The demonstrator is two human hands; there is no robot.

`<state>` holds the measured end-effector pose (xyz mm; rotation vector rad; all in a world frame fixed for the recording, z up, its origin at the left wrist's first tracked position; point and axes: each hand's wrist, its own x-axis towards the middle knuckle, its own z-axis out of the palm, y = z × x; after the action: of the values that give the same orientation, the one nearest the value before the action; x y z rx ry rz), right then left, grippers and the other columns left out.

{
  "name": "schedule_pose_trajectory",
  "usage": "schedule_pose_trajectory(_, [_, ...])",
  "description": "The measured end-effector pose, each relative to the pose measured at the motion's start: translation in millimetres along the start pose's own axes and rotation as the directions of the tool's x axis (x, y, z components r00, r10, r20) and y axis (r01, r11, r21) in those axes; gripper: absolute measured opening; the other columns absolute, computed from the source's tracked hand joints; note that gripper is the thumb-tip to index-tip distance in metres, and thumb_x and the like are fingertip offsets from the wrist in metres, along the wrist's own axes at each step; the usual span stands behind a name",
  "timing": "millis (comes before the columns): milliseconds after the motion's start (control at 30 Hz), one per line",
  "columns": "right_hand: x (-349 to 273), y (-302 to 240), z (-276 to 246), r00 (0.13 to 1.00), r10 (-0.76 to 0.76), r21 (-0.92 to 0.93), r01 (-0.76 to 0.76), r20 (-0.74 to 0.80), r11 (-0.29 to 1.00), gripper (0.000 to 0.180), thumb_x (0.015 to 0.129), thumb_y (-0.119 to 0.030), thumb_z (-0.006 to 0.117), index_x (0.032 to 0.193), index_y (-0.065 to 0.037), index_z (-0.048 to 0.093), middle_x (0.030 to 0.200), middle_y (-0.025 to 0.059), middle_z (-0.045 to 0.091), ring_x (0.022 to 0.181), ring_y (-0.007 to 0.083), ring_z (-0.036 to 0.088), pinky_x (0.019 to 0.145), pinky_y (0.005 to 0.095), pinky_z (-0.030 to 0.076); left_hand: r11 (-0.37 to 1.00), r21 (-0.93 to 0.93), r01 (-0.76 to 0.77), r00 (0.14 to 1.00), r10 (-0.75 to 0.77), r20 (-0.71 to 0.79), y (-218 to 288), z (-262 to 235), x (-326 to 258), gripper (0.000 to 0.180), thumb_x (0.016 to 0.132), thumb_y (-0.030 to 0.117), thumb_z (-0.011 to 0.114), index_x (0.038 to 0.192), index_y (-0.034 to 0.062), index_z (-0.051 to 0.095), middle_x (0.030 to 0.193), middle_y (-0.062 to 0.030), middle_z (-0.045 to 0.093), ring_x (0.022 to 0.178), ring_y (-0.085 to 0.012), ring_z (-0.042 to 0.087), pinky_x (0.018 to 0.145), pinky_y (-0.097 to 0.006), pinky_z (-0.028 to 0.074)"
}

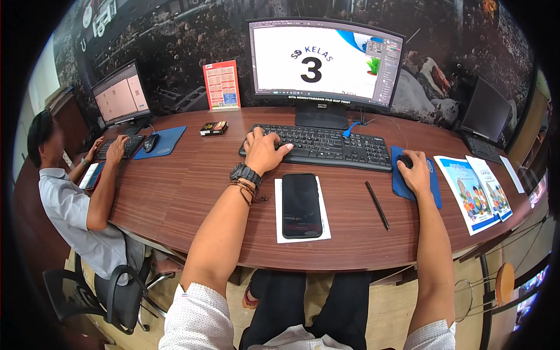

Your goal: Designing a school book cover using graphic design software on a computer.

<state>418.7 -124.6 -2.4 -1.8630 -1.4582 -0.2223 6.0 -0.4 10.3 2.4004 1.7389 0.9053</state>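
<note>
My left hand (263, 150) rests on the left end of a black keyboard (332, 146), fingers spread over its keys. A dark watch (245, 174) and beaded bracelets circle that wrist. My right hand (415, 170) is wrapped over a black computer mouse (405, 160) on a blue mouse pad (433, 185); the palm hides part of the mouse. Behind the keyboard stands a curved monitor (280, 64) with a large black numeral and curved lettering on a white page. Between my forearms lie a black smartphone (301, 205) on white paper and a black pen (377, 205).
At the left, a seated co-worker (87, 198) types at another monitor (121, 93). A red-framed stand card (221, 85) and a small dark box (214, 128) sit between us. Printed booklets (466, 192) lie at the right, near a dark-screened monitor (485, 111).
</note>
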Motion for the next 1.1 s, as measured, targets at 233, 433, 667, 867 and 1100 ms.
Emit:
schedule_pose_trajectory(233, [2.4,-3.5,-5.9,0.996,0.061,-0.054,-0.057,0.062,0.997,0.052,0.081,-0.036,0.068,0.126,-0.011,0.062,0.128,0.0153,0.054,0.116,0.0365,0.058,0.097,0.0447,0.048,0.986,0.041,0.159,0.986,-0.161,0.037,-5.8,0.8,-3.7,0.086,0.082,0.064,0.067,0.143,0.0058,0.047,0.141,-0.0291,0.036,0.132,-0.0468,0.032,0.109,-0.058,0.024])
schedule_pose_trajectory(433, [-6.3,2.1,1.5,1.0,-0.004,0.046,0.005,-0.01,0.999,0.041,0.082,-0.028,0.067,0.119,-0.01,0.066,0.123,0.013,0.057,0.114,0.0347,0.059,0.096,0.0434,0.048,0.986,0.079,0.145,0.984,-0.152,0.092,-4.6,-1.5,-5.3,0.091,0.08,0.066,0.068,0.145,0.0061,0.044,0.14,-0.0295,0.037,0.133,-0.0473,0.031,0.11,-0.061,0.022])
schedule_pose_trajectory(667, [-3.9,4.7,2.5,1.0,-0.027,0.083,0.028,-0.014,0.996,0.034,0.082,-0.023,0.067,0.113,-0.01,0.069,0.121,0.0135,0.058,0.113,0.0355,0.059,0.096,0.0427,0.048,0.984,0.086,0.155,0.981,-0.164,0.104,-3.2,-0.4,-2.4,0.092,0.079,0.067,0.068,0.143,0.0046,0.046,0.139,-0.0288,0.038,0.133,-0.047,0.031,0.11,-0.061,0.02])
schedule_pose_trajectory(867, [-3.5,7.7,4.0,0.999,-0.037,0.081,0.039,-0.018,0.996,0.034,0.082,-0.021,0.067,0.113,-0.009,0.069,0.12,0.0144,0.058,0.113,0.0358,0.059,0.096,0.0425,0.048,0.986,0.082,0.144,0.983,-0.152,0.103,-4.9,1.4,-2.0,0.093,0.079,0.068,0.067,0.143,0.0029,0.046,0.14,-0.0289,0.038,0.134,-0.0466,0.031,0.11,-0.062,0.019])
schedule_pose_trajectory(1100, [-3.6,6.2,3.6,0.999,-0.03,0.078,0.031,-0.011,0.996,0.033,0.082,-0.021,0.067,0.113,-0.009,0.069,0.121,0.0148,0.058,0.112,0.0361,0.059,0.097,0.0425,0.048,0.984,0.091,0.153,0.98,-0.163,0.116,-4.7,0.7,-1.0,0.096,0.077,0.069,0.068,0.144,0.0035,0.046,0.143,-0.0327,0.036,0.136,-0.0505,0.03,0.111,-0.058,0.025])
